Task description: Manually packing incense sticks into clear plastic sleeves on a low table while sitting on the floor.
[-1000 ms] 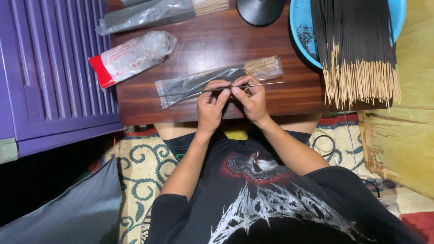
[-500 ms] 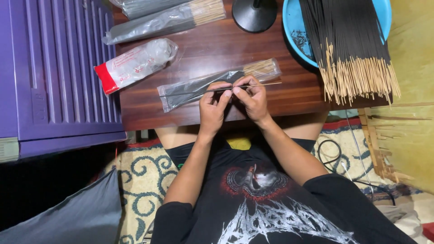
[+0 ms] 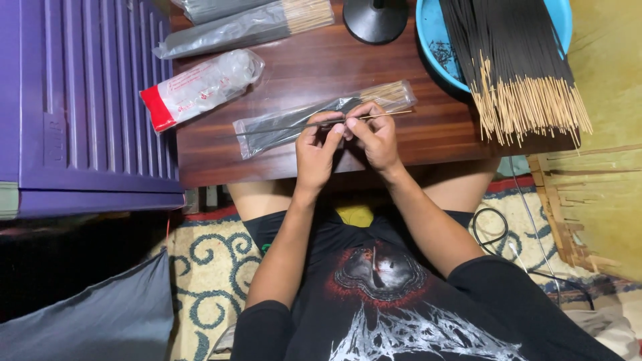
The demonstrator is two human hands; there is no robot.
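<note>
My left hand (image 3: pixel 314 150) and my right hand (image 3: pixel 374 137) meet over the near edge of the wooden table (image 3: pixel 307 73). Both pinch one thin incense stick (image 3: pixel 388 114) held level, its dark end pointing left and its bare bamboo end pointing right. Just behind the hands lies a clear plastic packet of incense sticks (image 3: pixel 287 125), lying aslant on the table. A large bundle of loose black incense sticks (image 3: pixel 515 60) rests across a blue bowl (image 3: pixel 431 33) at the far right, bamboo ends towards me.
A clear bag with a red end (image 3: pixel 197 87) lies at the table's left. More filled packets (image 3: pixel 241 28) lie at the far left, beside a black round stand base (image 3: pixel 376 20). A purple plastic cabinet (image 3: pixel 80 100) stands left. A yellow wooden surface (image 3: pixel 602 167) is right. Cables (image 3: pixel 491 224) lie on the patterned rug.
The view has shifted slightly; my hands and the stick sit a little farther up the table. Both hands keep their pinch on the stick.
</note>
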